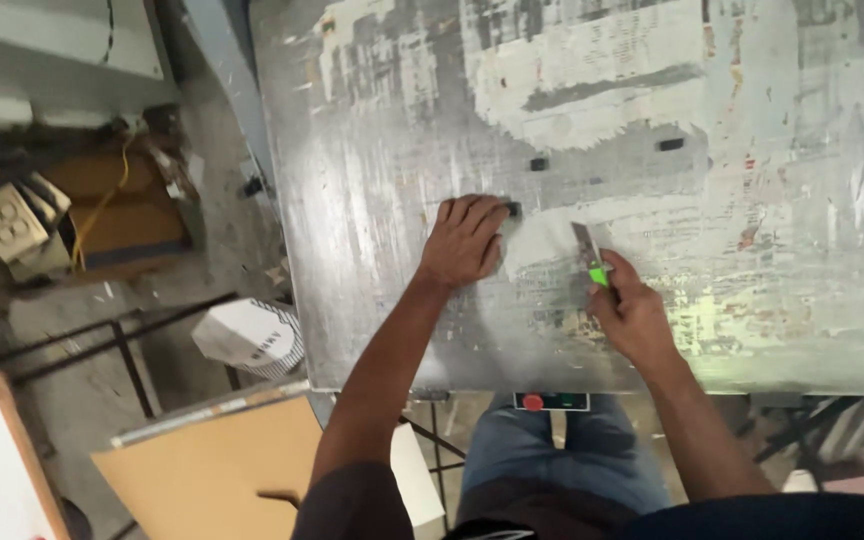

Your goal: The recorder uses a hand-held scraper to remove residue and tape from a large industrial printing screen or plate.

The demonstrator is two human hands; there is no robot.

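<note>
Knife (589, 252) in right hand (635, 318), blade forward.

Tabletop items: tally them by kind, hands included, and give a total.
Hands: 2, the left hand and the right hand
Green-handled scraper: 1
Small black blocks: 3
Total: 6

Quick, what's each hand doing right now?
Left hand: open, flat on the metal table.
Right hand: closed on a green-handled scraper.
</note>
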